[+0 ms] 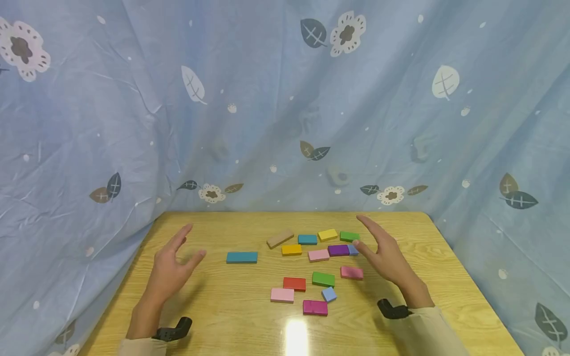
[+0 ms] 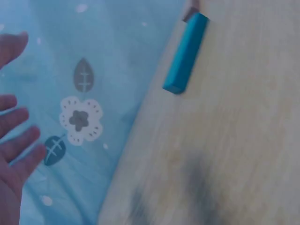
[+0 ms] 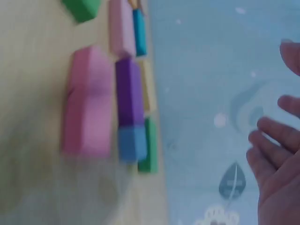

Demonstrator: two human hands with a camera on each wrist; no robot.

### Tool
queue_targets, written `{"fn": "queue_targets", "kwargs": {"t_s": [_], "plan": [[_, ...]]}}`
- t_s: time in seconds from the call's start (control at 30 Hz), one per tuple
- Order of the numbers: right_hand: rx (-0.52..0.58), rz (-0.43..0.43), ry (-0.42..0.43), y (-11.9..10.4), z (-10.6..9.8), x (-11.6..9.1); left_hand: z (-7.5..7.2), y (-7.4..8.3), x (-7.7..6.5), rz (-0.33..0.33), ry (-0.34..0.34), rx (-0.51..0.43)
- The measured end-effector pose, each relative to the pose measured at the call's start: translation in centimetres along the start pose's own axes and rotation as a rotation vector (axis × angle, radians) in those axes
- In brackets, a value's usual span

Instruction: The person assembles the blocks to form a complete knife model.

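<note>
My left hand (image 1: 170, 269) hovers over the left side of the table with its fingers spread and nothing in it. The nearest thing to it is a long teal block (image 1: 242, 257), which lies apart from the others. Over the right side, my right hand (image 1: 386, 257) is raised with fingers extended, also holding nothing. In the head view its thumb overlaps the small blue block (image 1: 353, 249) at the end of the purple block (image 1: 338, 250). A dark pink block (image 1: 352, 273) and a green block (image 1: 349, 236) lie close by. In the right wrist view, the fingers (image 3: 276, 145) appear straight.
Several more coloured blocks lie flat mid-table, among them a wooden block (image 1: 280, 239), a red block (image 1: 294, 284), a light pink block (image 1: 282, 295) and a magenta block (image 1: 315, 307). A patterned blue curtain (image 1: 276, 123) hangs behind and beside the wooden table (image 1: 231, 321).
</note>
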State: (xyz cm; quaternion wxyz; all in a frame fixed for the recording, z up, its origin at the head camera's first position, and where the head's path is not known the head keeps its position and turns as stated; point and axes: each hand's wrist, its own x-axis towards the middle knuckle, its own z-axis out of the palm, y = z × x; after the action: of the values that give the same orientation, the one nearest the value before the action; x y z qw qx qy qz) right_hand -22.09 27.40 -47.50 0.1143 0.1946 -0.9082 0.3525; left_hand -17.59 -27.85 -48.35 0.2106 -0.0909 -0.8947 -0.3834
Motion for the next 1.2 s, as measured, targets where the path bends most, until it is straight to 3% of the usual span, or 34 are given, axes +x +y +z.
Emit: {"fn": "queue_targets", "kwargs": {"t_s": [0.17,0.33,0.53,0.73,0.97,1.2], "plan": [[0.175,-0.058,-0.032,-1.0,1.7,3.4,0.3,-1.2,0.6,-0.001,-0.038,-0.187],[0.281,-0.094,-0.115,-1.8,3.6,7.0,1.1,-2.4,0.8,-0.083,-0.138,-0.335],[0.351,-0.108,-0.21,-3.0,6.2,10.5,2.5,-3.3,1.0,-0.162,-0.221,-0.347],[0.375,-0.12,-0.296,-3.1,9.5,12.6,4.1,-3.8,1.3,-0.245,-0.286,-0.367],[0.404,-0.063,-0.344,-2.5,12.7,13.3,5.9,-3.9,1.7,-0.215,-0.349,-0.343],[0.421,0.001,-0.363,-2.2,14.6,13.3,6.9,-3.9,1.5,-0.254,-0.373,-0.333]]}}
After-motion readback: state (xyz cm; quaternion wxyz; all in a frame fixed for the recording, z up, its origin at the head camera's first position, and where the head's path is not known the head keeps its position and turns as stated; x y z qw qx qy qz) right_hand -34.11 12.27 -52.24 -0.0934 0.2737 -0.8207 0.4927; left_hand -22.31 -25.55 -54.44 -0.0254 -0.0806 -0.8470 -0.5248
